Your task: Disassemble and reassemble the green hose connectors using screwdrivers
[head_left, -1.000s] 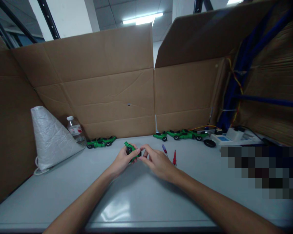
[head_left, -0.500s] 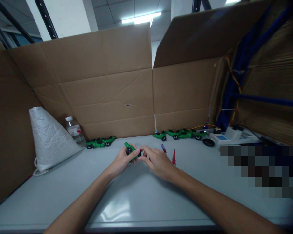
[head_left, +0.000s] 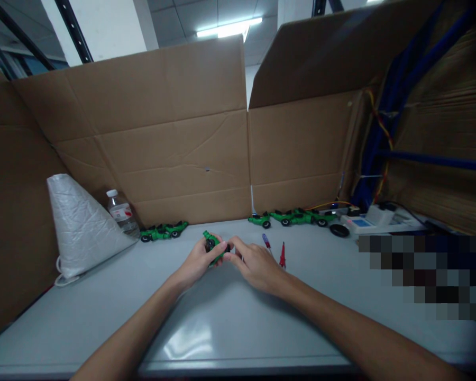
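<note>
A green toy car [head_left: 211, 244] with black wheels is held above the table in my left hand [head_left: 198, 261]. The left thumb presses on its near side, and the fingers wrap behind it. On the car's right side a dark wheel [head_left: 227, 248] shows between the hands. My right hand [head_left: 254, 262] pinches this wheel with thumb and fingertips, which partly cover it. Just beyond the right hand lie a blue-handled screwdriver [head_left: 266, 241] and a slim red tool [head_left: 282, 256], its kind unclear.
Green toy cars stand along the cardboard wall [head_left: 174, 164], one group [head_left: 162, 232] left, another [head_left: 297, 217] right. A water bottle [head_left: 121, 212] and a silvery wrapped bundle [head_left: 83, 233] stand left. A power strip [head_left: 365, 225] and black ring [head_left: 339, 230] lie right on the white table [head_left: 230, 328].
The right fingers shift very slightly at the wheel. The left hand and the toy car stay almost where they were.
</note>
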Demonstrator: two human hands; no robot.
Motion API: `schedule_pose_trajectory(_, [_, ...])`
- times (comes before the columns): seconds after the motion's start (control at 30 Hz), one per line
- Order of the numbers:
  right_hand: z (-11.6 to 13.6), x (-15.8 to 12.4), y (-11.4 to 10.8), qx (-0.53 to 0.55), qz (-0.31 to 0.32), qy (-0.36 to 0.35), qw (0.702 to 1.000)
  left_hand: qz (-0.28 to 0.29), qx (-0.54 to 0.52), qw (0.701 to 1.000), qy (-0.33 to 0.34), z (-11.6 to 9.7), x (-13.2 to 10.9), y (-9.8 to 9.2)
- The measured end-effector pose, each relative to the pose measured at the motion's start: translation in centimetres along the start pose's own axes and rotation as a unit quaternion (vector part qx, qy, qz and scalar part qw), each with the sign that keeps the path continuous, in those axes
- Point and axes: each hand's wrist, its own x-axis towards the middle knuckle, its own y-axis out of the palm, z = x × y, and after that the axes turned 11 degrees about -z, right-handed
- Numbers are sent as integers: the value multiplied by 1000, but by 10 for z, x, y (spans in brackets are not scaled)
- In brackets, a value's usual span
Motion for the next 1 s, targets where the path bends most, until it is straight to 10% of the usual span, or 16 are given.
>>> schedule_pose_trajectory(1.0, [-18, 8, 23, 296, 20, 159, 942, -3, 31, 997, 76, 9, -3, 7])
